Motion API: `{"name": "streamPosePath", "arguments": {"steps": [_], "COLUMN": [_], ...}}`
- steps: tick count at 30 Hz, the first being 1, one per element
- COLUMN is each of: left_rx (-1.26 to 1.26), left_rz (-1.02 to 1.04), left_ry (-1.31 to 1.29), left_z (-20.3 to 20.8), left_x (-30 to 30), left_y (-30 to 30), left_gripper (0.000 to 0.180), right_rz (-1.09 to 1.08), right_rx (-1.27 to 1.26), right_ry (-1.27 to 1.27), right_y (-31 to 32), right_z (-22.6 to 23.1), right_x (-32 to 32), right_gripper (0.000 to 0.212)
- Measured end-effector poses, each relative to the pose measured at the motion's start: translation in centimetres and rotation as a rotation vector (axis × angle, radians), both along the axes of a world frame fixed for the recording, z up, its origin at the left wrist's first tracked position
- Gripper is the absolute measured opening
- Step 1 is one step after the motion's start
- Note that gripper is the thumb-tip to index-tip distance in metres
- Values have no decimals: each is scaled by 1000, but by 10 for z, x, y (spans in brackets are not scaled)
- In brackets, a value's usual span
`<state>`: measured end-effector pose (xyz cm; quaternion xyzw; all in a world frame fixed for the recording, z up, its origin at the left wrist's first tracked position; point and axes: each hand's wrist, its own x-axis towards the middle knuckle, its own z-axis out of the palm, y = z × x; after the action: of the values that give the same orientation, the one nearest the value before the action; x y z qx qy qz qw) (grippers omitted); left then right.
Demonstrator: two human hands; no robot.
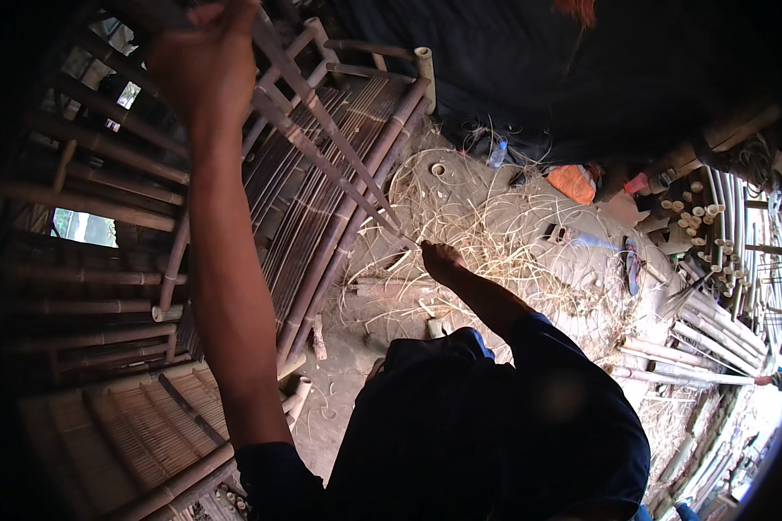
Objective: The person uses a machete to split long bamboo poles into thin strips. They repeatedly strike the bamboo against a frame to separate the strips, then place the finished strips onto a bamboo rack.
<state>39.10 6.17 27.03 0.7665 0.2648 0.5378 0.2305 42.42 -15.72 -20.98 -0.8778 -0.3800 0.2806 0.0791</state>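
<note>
Head view, right hand (441,260) clasping bamboo strips (308,95), raised left hand (207,61), its grip unclear, bottle (497,155) too small to read

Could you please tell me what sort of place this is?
Probably a bamboo workshop: thin strips litter the ground, a slatted bamboo bench stands at left, and cut poles lie at right.

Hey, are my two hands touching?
No, the left hand is at upper left, the right hand near the middle, bamboo strips between them.

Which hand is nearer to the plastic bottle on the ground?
The right. In the picture, the right hand sits below and slightly left of the plastic bottle; the left hand is far to its left.
</note>
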Motion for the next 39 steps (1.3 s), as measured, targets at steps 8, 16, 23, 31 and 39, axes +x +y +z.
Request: {"name": "streamPosePath", "arguments": {"steps": [8,16,23,31,39], "left_rx": [-203,-107,-252,-332,-735], "left_rz": [96,54,-51,278,762], "left_ry": [-127,-165,-257,-383,-371], "left_z": [-13,-12,2,-41,-196], "left_x": [-12,-9,-30,-153,-362], "left_y": [20,28,78,205,343], "left_gripper": [39,45,42,44,45], "right_rz": [-65,93,48,131,-232], "right_rx": [56,97,64,322,-177], "right_ry": [-176,19,147,280,534], "right_y": [-31,-58,-94,-67,-128], "right_z": [-18,10,1,-40,-102], "right_x": [6,3,-50,-97,-75], "right_gripper": [21,22,33,22,28]}}
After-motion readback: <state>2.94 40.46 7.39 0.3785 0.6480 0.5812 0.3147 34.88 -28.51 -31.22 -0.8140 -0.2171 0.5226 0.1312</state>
